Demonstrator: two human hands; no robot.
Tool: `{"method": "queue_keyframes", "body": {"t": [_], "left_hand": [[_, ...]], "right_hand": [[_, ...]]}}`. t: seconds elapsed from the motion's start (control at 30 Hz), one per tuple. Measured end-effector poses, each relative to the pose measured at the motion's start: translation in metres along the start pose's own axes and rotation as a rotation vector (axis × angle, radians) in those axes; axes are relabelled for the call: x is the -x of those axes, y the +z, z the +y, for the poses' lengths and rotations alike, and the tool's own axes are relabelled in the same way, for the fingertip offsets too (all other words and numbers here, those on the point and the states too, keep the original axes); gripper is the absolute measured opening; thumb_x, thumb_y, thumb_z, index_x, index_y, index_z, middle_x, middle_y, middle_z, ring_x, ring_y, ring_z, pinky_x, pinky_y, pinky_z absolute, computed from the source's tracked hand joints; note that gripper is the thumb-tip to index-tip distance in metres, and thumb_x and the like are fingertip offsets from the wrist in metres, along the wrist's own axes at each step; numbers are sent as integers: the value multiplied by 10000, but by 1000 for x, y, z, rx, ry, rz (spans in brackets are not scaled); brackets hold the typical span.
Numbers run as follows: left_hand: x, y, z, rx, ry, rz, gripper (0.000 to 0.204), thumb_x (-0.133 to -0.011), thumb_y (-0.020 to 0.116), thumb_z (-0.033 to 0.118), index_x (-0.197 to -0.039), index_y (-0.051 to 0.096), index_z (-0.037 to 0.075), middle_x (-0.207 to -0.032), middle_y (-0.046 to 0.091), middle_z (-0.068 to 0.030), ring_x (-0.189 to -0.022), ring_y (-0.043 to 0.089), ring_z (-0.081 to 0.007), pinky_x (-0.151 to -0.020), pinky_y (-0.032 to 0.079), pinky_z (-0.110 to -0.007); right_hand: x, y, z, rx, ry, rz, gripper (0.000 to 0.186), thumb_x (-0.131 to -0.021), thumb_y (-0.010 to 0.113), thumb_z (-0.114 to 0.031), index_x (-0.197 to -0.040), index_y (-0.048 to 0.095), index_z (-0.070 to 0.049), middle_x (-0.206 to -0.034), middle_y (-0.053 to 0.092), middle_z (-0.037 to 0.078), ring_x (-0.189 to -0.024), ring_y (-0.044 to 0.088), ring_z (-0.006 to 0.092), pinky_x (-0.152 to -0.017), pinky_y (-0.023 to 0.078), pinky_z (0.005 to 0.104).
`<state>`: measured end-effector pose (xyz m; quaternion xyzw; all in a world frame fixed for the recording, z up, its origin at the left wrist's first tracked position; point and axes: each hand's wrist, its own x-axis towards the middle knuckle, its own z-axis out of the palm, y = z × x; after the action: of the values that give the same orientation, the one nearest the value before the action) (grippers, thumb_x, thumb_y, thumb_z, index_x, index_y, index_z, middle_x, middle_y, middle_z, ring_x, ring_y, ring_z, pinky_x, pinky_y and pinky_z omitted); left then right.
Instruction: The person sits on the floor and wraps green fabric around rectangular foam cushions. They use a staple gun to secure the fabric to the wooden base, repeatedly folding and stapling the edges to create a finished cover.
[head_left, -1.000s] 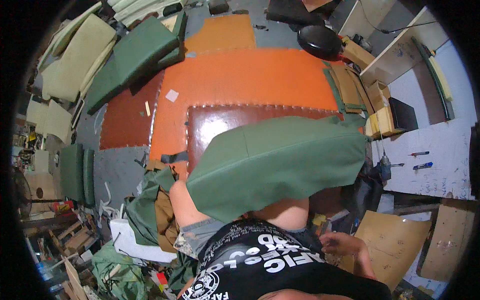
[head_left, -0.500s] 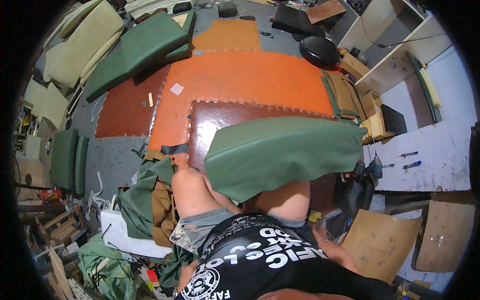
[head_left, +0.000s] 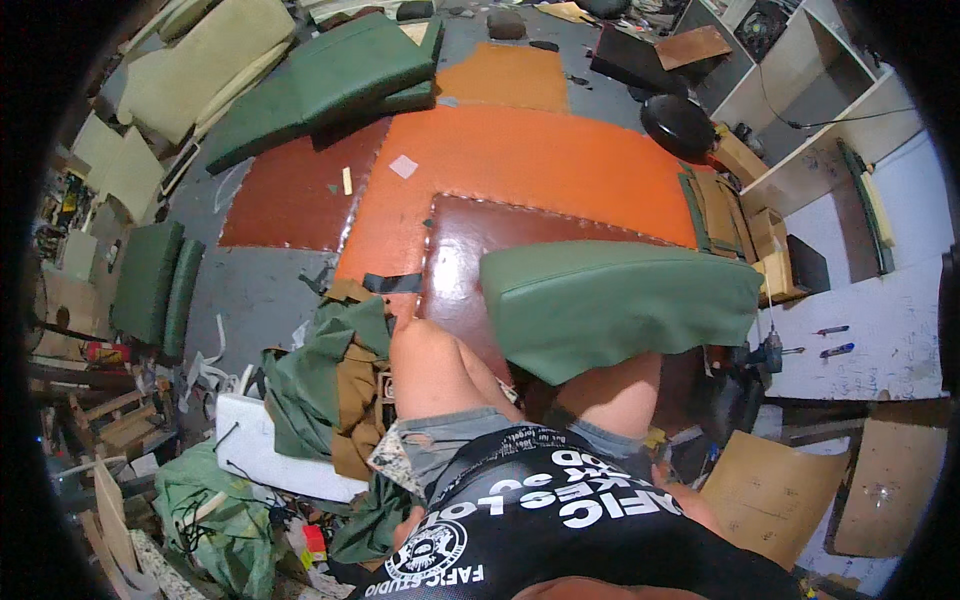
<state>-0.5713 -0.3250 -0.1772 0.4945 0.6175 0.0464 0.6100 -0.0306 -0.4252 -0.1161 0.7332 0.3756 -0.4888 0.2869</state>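
A green upholstered cushion [head_left: 620, 305] with a loose lower edge of its cover lies across the front of my lap. It covers part of my right thigh [head_left: 612, 395], while my left knee [head_left: 425, 345] is bare beside it. Both of my arms hang down at my sides; parts of the left arm [head_left: 408, 525] and the right arm [head_left: 690, 505] show beside my black shirt. Neither hand can be seen, so what they touch is hidden. No hand shows on the cushion.
Orange and maroon padded mats [head_left: 540, 150] cover the floor ahead. Green cushions [head_left: 325, 85] are stacked at far left. Green and brown cover pieces [head_left: 330, 380] lie by my left leg. At right, a drill [head_left: 768, 352] and pens [head_left: 836, 350] rest near a white board.
The whole view has shifted, so the room appears farther right. The cushion's left end sits slightly farther right over the maroon mat. My hands stay out of sight.
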Motion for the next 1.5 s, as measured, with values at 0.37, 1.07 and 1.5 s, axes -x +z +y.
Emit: {"method": "queue_keyframes", "body": {"t": [0.37, 1.07, 1.5], "left_hand": [[-32, -14, 33, -59, 51, -108, 384, -932, 801, 127, -1266, 699, -34, -1024, 782, -163, -929, 733, -219, -851, 563, -339], [-170, 50, 394, -875, 1019, 665, 859, -777, 792, 82, -1576, 524, 246, -1747, 279, -146, -1554, 177, -586, -1255, 196, -701], [-152, 38, 441, -1000, 932, 522, 672, -834, 706, 22, -1483, 643, 185, -1691, 393, -186, -1531, 312, -562, -1242, 288, -669]], "right_hand": [[28, -68, -49, 144, 24, -3, 611, -1111, 366, -487, -1601, 376, -121, -1505, 564, 250, -1326, 605, 403, -1143, 453, 435], [-80, -315, 12, -890, -369, 1632, 739, -956, 764, -501, -1443, 601, 31, -1456, 617, 270, -1380, 572, 396, -1176, 419, 463], [-46, -302, 13, -771, -287, 1689, 594, -920, 817, -376, -1384, 670, -34, -1406, 649, 195, -1327, 593, 387, -1122, 475, 474]]}}
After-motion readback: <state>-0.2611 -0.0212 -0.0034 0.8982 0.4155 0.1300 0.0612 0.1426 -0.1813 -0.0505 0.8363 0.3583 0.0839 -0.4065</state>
